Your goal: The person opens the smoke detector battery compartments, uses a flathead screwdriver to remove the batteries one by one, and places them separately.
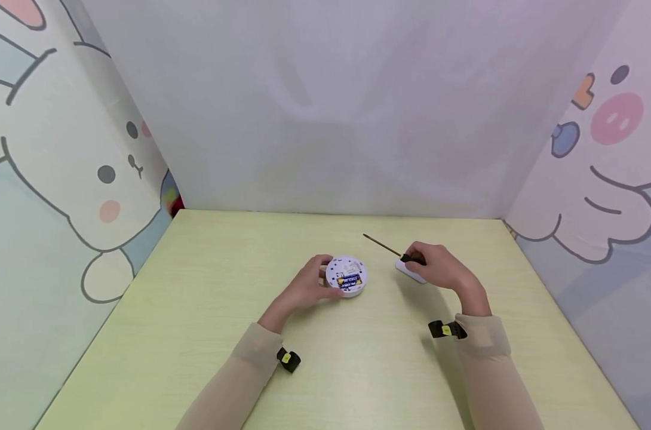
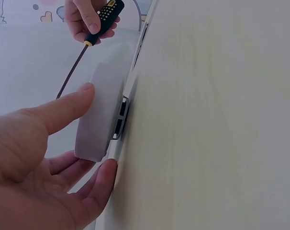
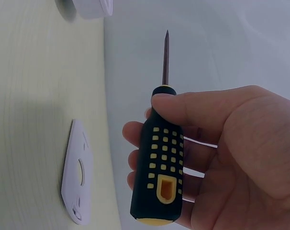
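Fingers of the left hand (image 1: pixel 306 288) grip the round white case (image 1: pixel 338 267) over the surface (image 1: pixel 250 257); those of the right hand (image 1: pixel 438 264) hold the screwdriver (image 3: pixel 160 158). Holding the case very still should help.

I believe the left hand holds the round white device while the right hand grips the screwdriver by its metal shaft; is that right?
Not quite: the right hand grips the screwdriver by its dark handle, not the shaft, as the right wrist view shows.

Pale yellow tabletop (image 1: pixel 239 257), faint grain; white slotted plate (image 1: pixel 410 272) lies flat, far half, right of middle.
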A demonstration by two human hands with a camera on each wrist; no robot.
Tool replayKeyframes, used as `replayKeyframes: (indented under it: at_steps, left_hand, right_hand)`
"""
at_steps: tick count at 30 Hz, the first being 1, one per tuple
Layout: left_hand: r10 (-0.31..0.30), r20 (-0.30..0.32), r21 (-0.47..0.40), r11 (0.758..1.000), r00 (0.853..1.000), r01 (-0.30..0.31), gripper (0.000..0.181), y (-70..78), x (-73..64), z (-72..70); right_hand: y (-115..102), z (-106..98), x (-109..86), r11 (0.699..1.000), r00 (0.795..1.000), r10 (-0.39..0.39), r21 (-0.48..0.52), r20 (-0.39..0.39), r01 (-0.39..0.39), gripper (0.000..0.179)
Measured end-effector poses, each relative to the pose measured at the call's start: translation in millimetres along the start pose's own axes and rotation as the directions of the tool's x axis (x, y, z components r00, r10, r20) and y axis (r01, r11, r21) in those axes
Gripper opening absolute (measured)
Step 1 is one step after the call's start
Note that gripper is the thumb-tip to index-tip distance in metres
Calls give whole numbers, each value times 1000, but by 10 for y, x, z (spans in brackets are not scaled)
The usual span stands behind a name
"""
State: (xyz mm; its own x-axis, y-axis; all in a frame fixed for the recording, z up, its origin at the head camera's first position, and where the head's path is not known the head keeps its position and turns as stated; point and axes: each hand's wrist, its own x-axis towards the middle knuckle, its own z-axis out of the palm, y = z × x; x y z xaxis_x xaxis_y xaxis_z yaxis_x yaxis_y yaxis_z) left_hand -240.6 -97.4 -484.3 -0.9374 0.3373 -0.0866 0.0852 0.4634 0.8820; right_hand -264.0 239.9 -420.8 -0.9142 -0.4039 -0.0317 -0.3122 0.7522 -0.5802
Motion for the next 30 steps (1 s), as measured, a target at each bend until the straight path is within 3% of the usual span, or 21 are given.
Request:
replayKeyframes:
  at_steps: [19, 30]
  left_hand:
    - [-22, 24, -30, 999, 999, 22, 81, -39, 3, -71]
    - [-1, 34, -28, 1000, 999, 2, 78, -84, 21, -82]
  right_hand:
    - [6, -20, -19, 1000, 1000, -11, -9, -9, 11, 14]
    - [26, -37, -29, 1000, 1000, -8, -12, -15, 8, 14]
